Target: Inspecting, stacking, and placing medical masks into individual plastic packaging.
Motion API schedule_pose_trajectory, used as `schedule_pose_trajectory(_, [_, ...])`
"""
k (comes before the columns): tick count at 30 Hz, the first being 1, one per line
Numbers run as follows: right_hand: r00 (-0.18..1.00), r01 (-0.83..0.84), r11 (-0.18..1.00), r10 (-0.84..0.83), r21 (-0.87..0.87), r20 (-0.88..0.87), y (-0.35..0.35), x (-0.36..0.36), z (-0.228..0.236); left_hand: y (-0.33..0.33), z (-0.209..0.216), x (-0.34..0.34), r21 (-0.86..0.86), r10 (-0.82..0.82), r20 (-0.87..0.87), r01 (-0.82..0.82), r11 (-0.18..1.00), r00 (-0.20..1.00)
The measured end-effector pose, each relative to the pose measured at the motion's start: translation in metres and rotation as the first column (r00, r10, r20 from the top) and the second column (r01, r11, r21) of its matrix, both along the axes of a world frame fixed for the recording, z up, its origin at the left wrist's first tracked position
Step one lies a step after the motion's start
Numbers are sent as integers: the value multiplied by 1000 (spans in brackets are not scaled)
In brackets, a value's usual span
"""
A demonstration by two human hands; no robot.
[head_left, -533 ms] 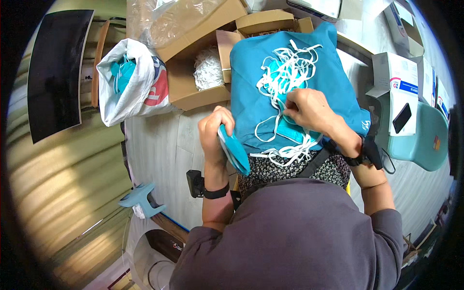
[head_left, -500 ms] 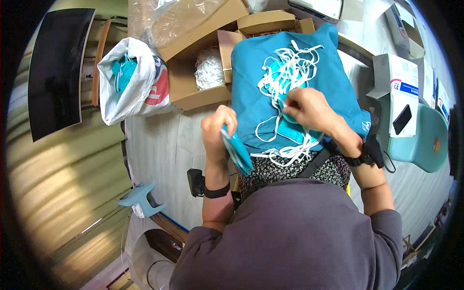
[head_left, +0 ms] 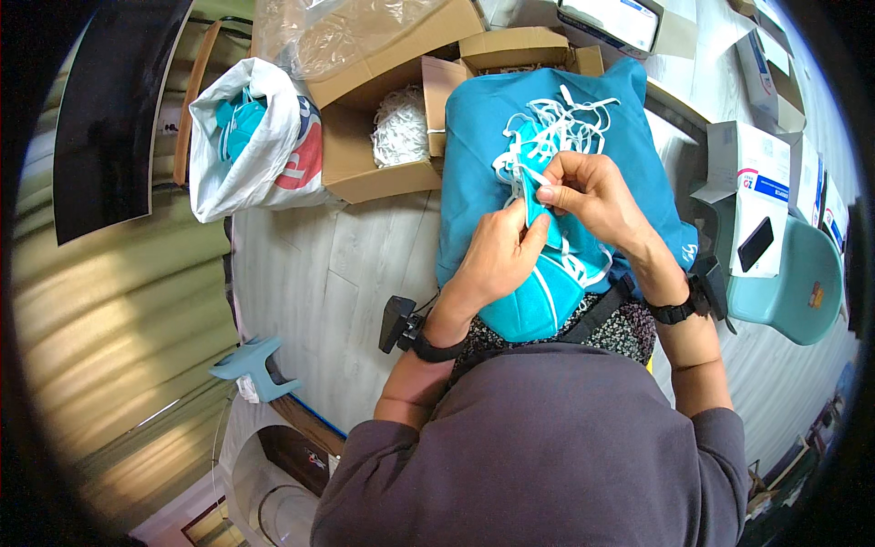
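My left hand [head_left: 501,255] is closed, with thumb and fingers pinching the edge of a turquoise folded face mask [head_left: 536,206]. My right hand [head_left: 588,193] meets it from the other side, its thumb and forefinger pinched at the same mask and its white strap. Below my left hand, a wider turquoise mask panel [head_left: 533,305] hangs over my lap; whether it belongs to the pinched piece is hidden. A tangle of white elastic straps [head_left: 570,126] lies beyond my hands on a teal cloth [head_left: 474,137], with more turquoise fabric beneath.
At the left stands a white bag [head_left: 290,150] holding turquoise masks [head_left: 239,128]. Beside it, a cardboard box [head_left: 383,187] contains white straps [head_left: 399,128]. White boxes [head_left: 747,155], a phone [head_left: 756,243] and a pale teal stool [head_left: 802,273] are on the right.
My left hand has come rightward and up from the cloth's left edge with its turquoise mask to meet my right hand. My right hand has shifted slightly and now pinches close beside it.
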State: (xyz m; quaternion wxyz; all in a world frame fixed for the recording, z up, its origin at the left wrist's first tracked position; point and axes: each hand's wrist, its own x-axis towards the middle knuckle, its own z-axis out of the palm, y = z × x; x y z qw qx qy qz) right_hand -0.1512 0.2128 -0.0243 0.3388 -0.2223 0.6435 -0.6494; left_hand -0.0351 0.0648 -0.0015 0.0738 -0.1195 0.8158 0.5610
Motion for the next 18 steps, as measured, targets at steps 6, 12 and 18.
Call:
schedule_pose_trajectory(6, [824,471,873,-382,129,-419,27,-62,-51,-5,21,12,110,77,0,-77,991,997])
schedule_pose_trajectory(12, [796,338,887,-91,315,-598,8,-18,15,-11,0,8,208,393,-136,-362,909,909])
schedule_pose_trajectory(18, [969,96,977,-48,192,-241,-5,23,21,1,-1,2,304,443,-195,-376,875,875])
